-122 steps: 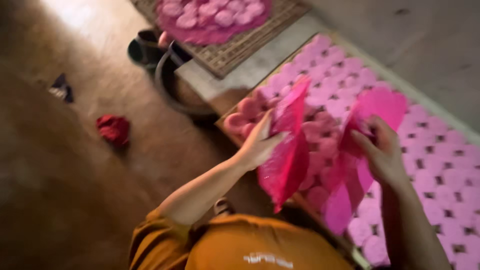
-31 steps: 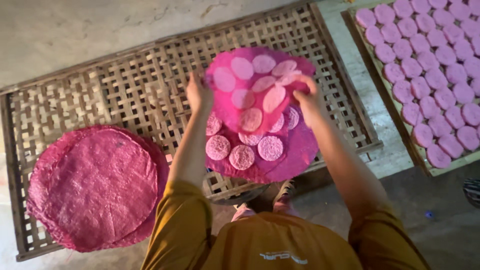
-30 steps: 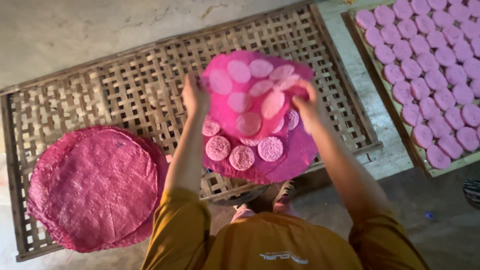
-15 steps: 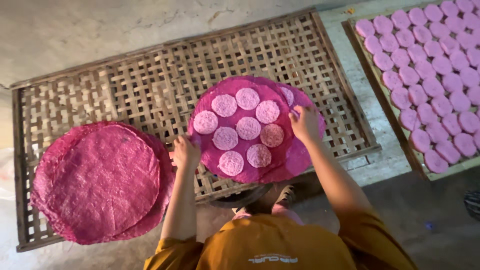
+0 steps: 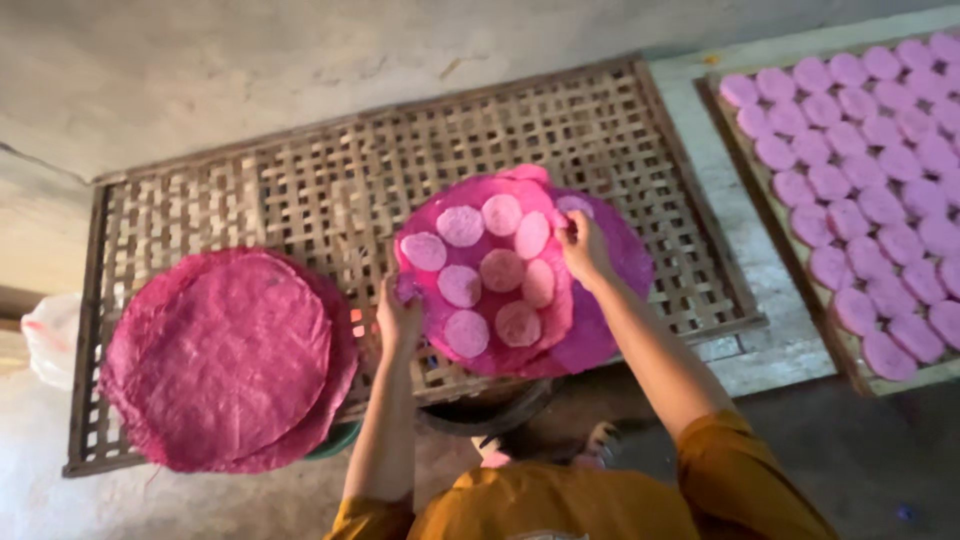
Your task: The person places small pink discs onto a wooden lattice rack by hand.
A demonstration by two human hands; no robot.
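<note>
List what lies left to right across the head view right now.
White bag → stack of pink round mats → left hand → pink mat with pale discs → right hand → tray of pink discs. All but the bag and tray sit over the woven bamboo rack.

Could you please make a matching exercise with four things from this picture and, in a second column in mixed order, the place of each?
Things:
1. stack of bare pink sheets
2. pink sheet with pale discs
3. left hand
4. tray of pink discs

Places:
A. on the right edge of the picture
B. on the left end of the woven rack
C. at the disc sheet's lower left edge
D. in the middle of the rack, held at both sides

Pairs: 1-B, 2-D, 3-C, 4-A
</note>
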